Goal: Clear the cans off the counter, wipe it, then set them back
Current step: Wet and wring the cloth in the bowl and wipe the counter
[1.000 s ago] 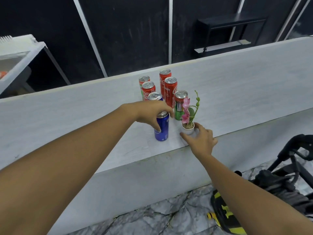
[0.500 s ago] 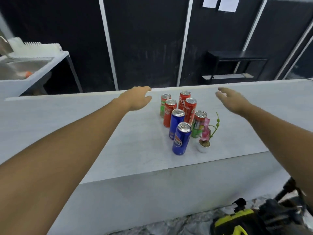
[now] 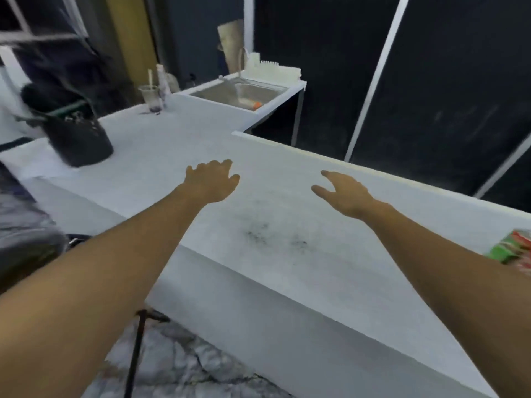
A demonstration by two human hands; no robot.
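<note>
**Two empty hands over a pale, smudged table**

A white table is running from the near right toward the far left, where it is meeting a lower white surface carrying a black handbag and a clear cup. Behind that, a steel sink is sitting against dark wall panels with pale frames. Grey smudges are showing on the tabletop between the two forearms. Marbled floor is lying below the table's front.

The whole view is smeared by motion (fine detail is hard to read). At the right edge, a green-and-red can is standing on the table, cut off by the frame and partly covered by the right forearm; its long axis and facing cannot be told.

The left hand and the right hand are both reaching forward above the table, well apart, each grip wide and holding nothing, fingers spread.
</note>
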